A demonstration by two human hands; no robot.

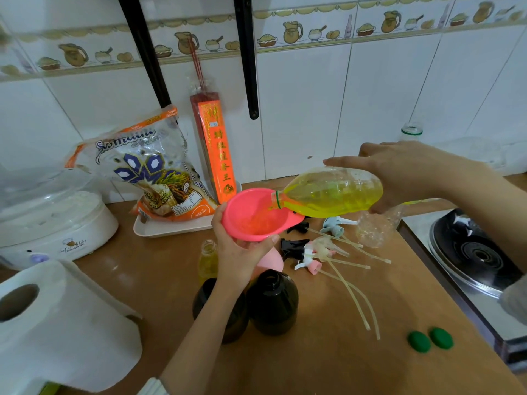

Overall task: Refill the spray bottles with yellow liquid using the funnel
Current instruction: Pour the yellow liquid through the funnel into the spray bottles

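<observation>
My left hand (242,252) grips the pink funnel (256,216) from below, over a pink spray bottle (271,259) mostly hidden behind my hand. My right hand (405,169) holds a clear plastic bottle of yellow liquid (330,193), tipped on its side with its neck over the funnel rim; yellow liquid runs into the funnel. Two dark brown bottles (272,303) stand uncapped in front. A small clear bottle with yellow liquid (208,259) stands left of my hand. Several spray heads with tubes (319,252) lie on the wooden counter (328,360).
Two green caps (430,339) lie at the front right. An empty clear bottle (376,226) lies by the stove (479,252). A rice bag (148,172) on a tray, an incense pack (216,149), a white cooker (54,220) and a paper roll (57,323) stand at left.
</observation>
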